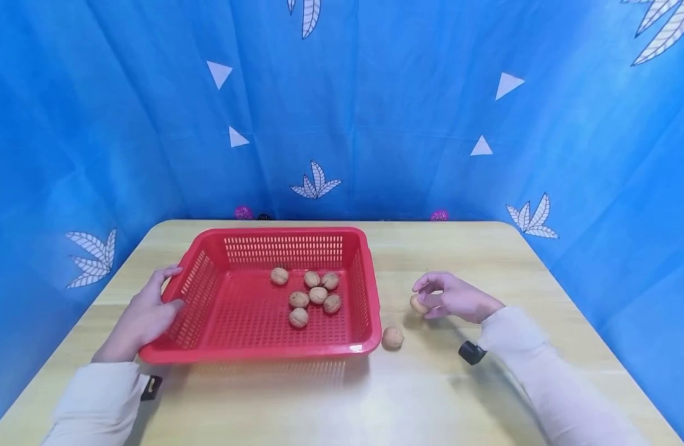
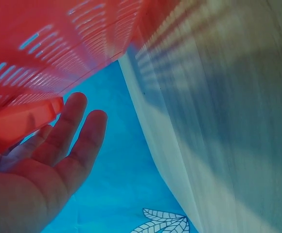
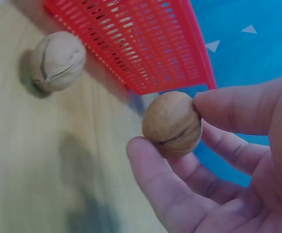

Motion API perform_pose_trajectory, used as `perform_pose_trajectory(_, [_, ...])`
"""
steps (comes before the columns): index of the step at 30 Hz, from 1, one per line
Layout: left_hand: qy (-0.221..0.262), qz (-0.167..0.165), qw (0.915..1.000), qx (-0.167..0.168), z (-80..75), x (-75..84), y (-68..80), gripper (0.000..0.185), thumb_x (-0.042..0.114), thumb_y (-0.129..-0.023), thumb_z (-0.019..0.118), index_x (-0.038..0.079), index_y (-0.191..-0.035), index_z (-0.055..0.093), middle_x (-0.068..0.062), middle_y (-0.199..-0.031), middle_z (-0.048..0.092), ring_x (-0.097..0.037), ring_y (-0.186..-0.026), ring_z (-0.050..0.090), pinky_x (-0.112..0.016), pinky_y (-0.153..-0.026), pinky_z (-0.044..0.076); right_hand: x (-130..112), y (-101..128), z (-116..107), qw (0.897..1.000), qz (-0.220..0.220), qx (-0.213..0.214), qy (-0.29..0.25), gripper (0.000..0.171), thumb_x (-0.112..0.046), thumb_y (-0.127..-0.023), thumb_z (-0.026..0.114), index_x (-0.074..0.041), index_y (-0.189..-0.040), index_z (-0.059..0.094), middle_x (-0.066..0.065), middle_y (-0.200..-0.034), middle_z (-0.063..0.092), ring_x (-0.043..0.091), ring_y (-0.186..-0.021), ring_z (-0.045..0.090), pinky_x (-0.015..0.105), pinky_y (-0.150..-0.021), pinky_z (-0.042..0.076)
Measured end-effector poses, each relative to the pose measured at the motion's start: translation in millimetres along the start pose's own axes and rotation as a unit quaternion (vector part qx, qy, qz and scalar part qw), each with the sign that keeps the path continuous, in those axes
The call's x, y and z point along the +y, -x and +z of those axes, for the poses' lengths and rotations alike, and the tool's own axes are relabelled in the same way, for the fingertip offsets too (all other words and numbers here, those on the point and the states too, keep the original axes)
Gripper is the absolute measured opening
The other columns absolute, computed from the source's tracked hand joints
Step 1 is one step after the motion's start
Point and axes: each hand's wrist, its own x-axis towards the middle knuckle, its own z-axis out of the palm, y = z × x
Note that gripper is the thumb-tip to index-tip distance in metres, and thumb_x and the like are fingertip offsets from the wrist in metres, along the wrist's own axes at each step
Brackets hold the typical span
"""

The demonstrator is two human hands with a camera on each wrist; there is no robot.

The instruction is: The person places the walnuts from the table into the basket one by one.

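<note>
My right hand (image 1: 450, 296) pinches a walnut (image 3: 172, 124) between thumb and fingertips, held above the table to the right of the red basket (image 1: 252, 357). A second walnut (image 1: 392, 339) lies on the table just outside the basket's right front corner; the right wrist view shows that loose walnut (image 3: 58, 61) too. Several walnuts (image 1: 318, 295) sit on the basket floor, mostly right of its middle. At the basket's left side, my left hand (image 1: 143, 316) holds the rim. From the left wrist, its fingers (image 2: 85, 141) reach along the outside under the rim, while the thumb is hidden there.
The pale wooden table (image 1: 431, 396) has rounded far corners. A blue patterned cloth (image 1: 353, 111) hangs behind it and along both sides. The perforated basket walls (image 3: 131, 39) stand between the loose walnut and the ones inside.
</note>
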Motion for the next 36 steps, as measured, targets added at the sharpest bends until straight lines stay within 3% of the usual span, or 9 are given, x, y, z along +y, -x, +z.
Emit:
perform_pose_trajectory(7, [0.006,-0.006,1.0000,0.004,0.6,-0.9,2.2,0.088,0.014,-0.091,0.062,0.010,-0.156,0.003,-0.032,-0.134,0.036,-0.045,-0.104,0.055,-0.043,-0.067,0.059,-14.3,-11.3,-1.1,0.999,-0.017,0.030,-0.025,0.026,-0.002,-0.094,0.057,0.009,-0.116,0.048,0.017,-0.108,0.049,0.024,-0.095,0.059,0.052,-0.093,0.048])
perform_pose_trajectory(11, [0.014,-0.001,0.9999,0.006,-1.0,2.3,0.3,0.087,0.013,-0.091,0.061,0.011,-0.156,0.003,-0.031,-0.135,0.037,-0.044,-0.104,0.056,-0.042,-0.067,0.059,-23.8,-17.3,-1.5,0.997,-0.032,0.045,-0.046,0.028,-0.004,-0.095,0.056,0.009,-0.118,0.046,0.014,-0.108,0.052,0.021,-0.096,0.061,0.049,-0.095,0.048])
perform_pose_trajectory(18, [0.014,-0.002,0.9999,0.005,-2.4,3.4,-0.1,0.084,0.012,-0.092,0.058,0.012,-0.156,0.004,-0.032,-0.135,0.037,-0.044,-0.103,0.056,-0.042,-0.067,0.059,-31.0,-23.0,5.1,0.995,-0.042,0.043,-0.077,0.037,-0.003,-0.097,0.053,0.014,-0.127,0.039,0.012,-0.109,0.054,0.020,-0.098,0.060,0.045,-0.096,0.048])
perform_pose_trajectory(23, [0.024,-0.010,0.9996,0.009,0.9,1.2,0.8,0.087,0.013,-0.090,0.061,0.014,-0.156,0.004,-0.031,-0.137,0.036,-0.046,-0.107,0.054,-0.043,-0.068,0.059,-35.2,-26.6,12.0,0.993,-0.051,0.044,-0.101,0.037,-0.003,-0.097,0.054,0.009,-0.130,0.043,0.014,-0.113,0.054,0.024,-0.101,0.060,0.041,-0.093,0.050])
perform_pose_trajectory(30, [0.022,-0.007,0.9997,0.008,0.2,0.4,3.6,0.088,0.014,-0.090,0.062,0.013,-0.156,0.003,-0.031,-0.137,0.035,-0.046,-0.106,0.055,-0.043,-0.067,0.059,-43.7,-34.7,23.3,0.987,-0.071,0.039,-0.139,0.027,-0.001,-0.096,0.053,0.002,-0.123,0.052,0.010,-0.109,0.059,0.024,-0.097,0.062,0.038,-0.091,0.052])
perform_pose_trajectory(36, [0.022,0.005,0.9997,0.004,-1.2,2.3,0.1,0.087,0.014,-0.091,0.061,0.012,-0.156,0.004,-0.031,-0.136,0.036,-0.045,-0.105,0.055,-0.042,-0.067,0.059,-54.8,-38.2,28.1,0.985,-0.084,0.045,-0.146,0.027,-0.002,-0.096,0.055,0.004,-0.122,0.051,0.010,-0.106,0.060,0.023,-0.095,0.063,0.043,-0.095,0.048])
